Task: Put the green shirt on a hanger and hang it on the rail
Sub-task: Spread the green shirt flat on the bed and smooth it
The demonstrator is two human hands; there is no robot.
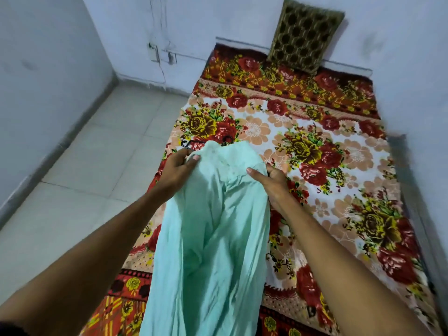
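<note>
The pale green shirt hangs in front of me over the bed, held up by both shoulders. My left hand pinches its upper left shoulder. My right hand grips the upper right shoulder. A black hanger lies on the bedspread just beyond the shirt's top edge. Only its left end and part of its hook show past the cloth. No rail is in view.
The bed carries a floral spread in red, yellow and peach. A brown patterned cushion leans on the far wall. Pale floor tiles run along the bed's left side, and walls close in at left, back and right.
</note>
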